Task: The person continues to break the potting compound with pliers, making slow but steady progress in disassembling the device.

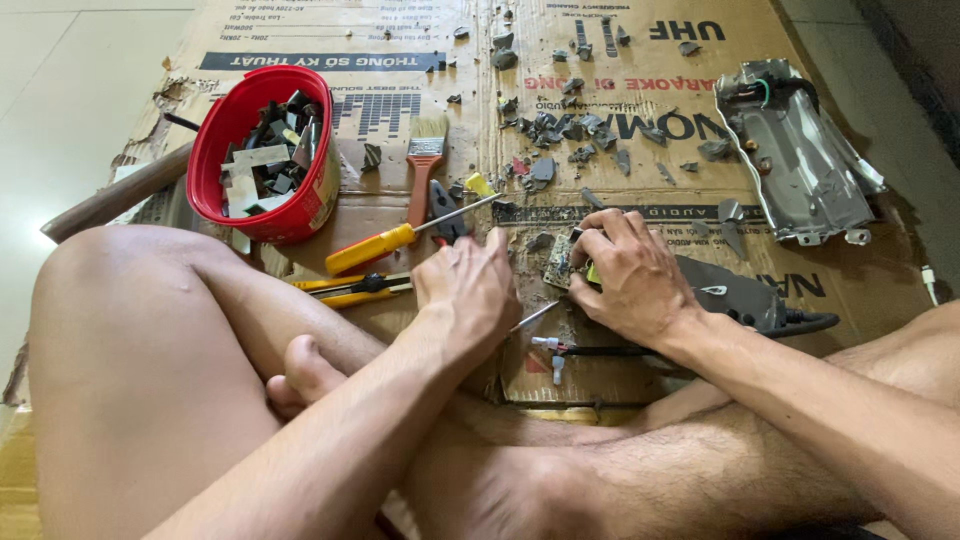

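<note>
The person sits at the near edge of the cardboard. The right hand pinches a small circuit board and keeps it down there. The left hand is closed around a thin metal tool. Many broken pieces lie toward the far edge and the red bowl is full, so much stripping seems done; this board is not finished.

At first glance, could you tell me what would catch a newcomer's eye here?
Likely the two hands at centre: the left hand and right hand close on a small circuit board on the flattened cardboard. Next, the red bowl of scrap pieces at upper left, with an orange-handled screwdriver beside it.
</note>
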